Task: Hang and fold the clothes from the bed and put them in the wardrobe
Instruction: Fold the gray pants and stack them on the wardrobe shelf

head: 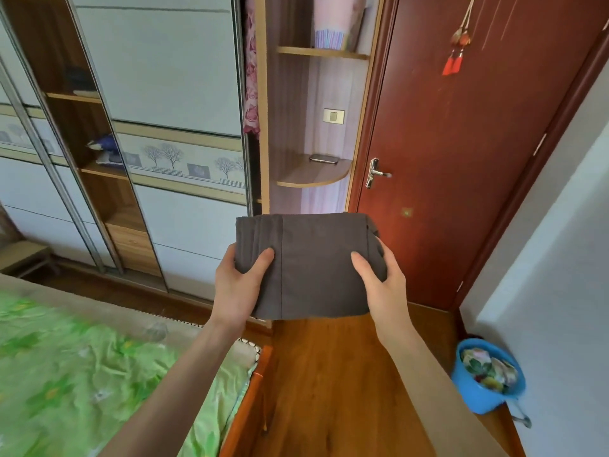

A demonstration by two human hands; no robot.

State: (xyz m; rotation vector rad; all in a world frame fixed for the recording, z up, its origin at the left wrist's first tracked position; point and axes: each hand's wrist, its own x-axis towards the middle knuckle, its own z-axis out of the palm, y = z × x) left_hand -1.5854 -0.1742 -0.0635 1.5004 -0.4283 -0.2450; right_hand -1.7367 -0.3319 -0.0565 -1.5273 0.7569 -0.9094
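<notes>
A folded dark grey garment (316,262) is held flat in the air in front of me, above the wooden floor. My left hand (239,285) grips its left edge, thumb on top and fingers underneath. My right hand (382,282) grips its right edge the same way. The wardrobe (171,77) stands ahead on the left, with pale sliding doors and an open wooden shelf column (95,173) holding a few folded items. The bed (75,374) with a green floral sheet lies at lower left.
Rounded corner shelves (313,176) stand straight ahead with a phone (324,159) on one. A dark red door (461,143) is shut on the right. A blue bucket (487,377) of cloth sits by the right wall. A low stool (23,255) stands far left.
</notes>
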